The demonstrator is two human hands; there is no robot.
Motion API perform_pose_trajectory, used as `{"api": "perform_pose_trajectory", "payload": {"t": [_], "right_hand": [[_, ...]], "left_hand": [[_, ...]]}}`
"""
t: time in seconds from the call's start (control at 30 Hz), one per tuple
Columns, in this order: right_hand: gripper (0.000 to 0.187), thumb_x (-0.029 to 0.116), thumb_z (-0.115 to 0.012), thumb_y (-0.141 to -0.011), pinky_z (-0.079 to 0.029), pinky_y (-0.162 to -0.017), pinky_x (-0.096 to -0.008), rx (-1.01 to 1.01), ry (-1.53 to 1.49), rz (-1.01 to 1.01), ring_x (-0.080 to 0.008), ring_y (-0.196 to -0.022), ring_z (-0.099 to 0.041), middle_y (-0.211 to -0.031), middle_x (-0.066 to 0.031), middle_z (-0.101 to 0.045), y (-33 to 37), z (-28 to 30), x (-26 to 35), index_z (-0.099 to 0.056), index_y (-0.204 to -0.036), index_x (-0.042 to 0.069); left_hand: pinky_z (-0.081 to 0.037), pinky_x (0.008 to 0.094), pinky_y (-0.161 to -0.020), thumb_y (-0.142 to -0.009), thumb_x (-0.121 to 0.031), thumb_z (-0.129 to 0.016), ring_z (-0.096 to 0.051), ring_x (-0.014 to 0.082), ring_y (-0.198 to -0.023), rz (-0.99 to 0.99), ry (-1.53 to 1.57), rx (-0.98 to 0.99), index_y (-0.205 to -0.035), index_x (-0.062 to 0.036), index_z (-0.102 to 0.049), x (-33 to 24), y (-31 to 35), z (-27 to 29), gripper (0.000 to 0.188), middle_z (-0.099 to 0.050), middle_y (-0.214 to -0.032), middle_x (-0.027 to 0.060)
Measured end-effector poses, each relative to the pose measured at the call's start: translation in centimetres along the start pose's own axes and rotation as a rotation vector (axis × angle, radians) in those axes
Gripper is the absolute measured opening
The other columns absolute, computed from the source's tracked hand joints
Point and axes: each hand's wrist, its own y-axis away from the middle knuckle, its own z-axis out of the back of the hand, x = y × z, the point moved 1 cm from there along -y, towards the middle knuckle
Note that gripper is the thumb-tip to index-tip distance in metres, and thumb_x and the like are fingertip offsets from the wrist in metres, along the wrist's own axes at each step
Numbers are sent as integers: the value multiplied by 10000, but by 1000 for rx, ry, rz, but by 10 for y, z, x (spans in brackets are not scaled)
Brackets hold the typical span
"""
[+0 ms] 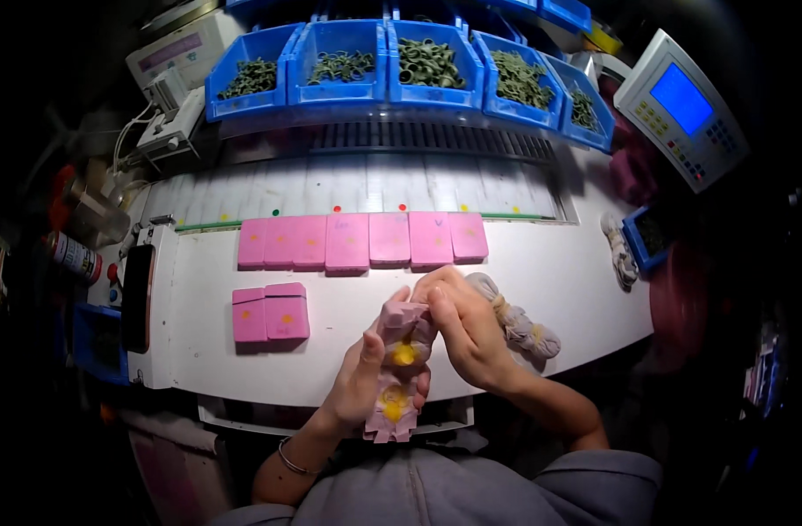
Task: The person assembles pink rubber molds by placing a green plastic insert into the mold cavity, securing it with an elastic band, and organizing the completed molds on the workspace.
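My left hand (361, 373) is closed round an opened pink rubber mould (399, 331), held above the front edge of the table. Its two halves lie one above the other, each with a yellow patch in the middle, and the edges are notched. My right hand (467, 324) is closed, its thumb and fingers pinching at the upper end of the mould; the fingertips are partly hidden. On the table beyond my hands stands a row of closed pink moulds (347, 242). Two more pink moulds (270, 313) sit side by side at the left.
Blue bins (340, 66) of small green rings line the back. A screen device (681, 110) stands at the far right. Beside my right hand lies a knotted grey cloth (515, 320). A phone (138, 298) rests at the left edge, near a spray can (75, 257).
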Motion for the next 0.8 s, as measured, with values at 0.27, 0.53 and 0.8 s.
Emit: {"api": "perform_pose_trajectory", "payload": {"t": [0.27,0.53,0.8], "right_hand": [[245,167,-419,-939,-443,-709,-246,209,-790,-472,-83,-795,-532,-869,-41,-587,16,-5,-51,-583,-928,-14],[342,160,-508,-892,-400,-880,-318,-236,527,54,-268,-902,-550,-1115,-177,-551,35,32,-58,-516,-1196,3],[689,-111,-531,-643,-440,-843,-380,-120,698,62,-316,-928,-552,-1289,-183,-481,61,34,-50,-454,-1311,40]], "left_hand": [[-483,257,-552,-793,-713,-364,-562,150,-686,-27,-207,136,-1450,-107,87,-2,0,-22,1001,-491,-970,118],[-478,264,-518,-958,-539,-217,-562,162,-550,37,-104,-211,-1264,11,-399,23,-11,2,656,-573,-753,144],[-473,244,-523,-982,-478,-234,-560,115,-577,-53,-231,-291,-1039,38,-508,41,-31,7,588,-603,-832,118]]}}
